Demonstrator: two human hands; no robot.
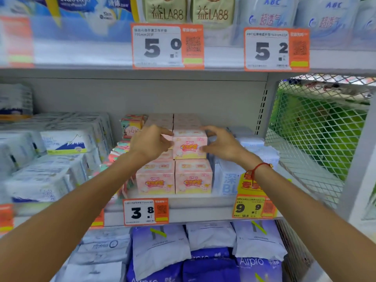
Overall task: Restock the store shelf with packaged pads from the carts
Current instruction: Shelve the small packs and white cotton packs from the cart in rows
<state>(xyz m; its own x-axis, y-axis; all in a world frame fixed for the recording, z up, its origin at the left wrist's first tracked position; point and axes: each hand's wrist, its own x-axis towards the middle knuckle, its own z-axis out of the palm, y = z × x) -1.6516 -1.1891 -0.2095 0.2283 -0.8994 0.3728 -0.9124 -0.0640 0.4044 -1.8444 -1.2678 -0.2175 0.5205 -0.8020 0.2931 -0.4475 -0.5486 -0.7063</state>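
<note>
While white packs are lying stacked at the far left of the middle shelf, the left hand is curling its fingers against the left side of a pink pad box. That box is sitting upright atop two matching boxes, printed face toward the camera, long axis running left-right. The right hand is gripping its right side.

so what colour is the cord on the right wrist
Red, with a small gold bead: the cord shows best in the head view, the only one here.
</note>
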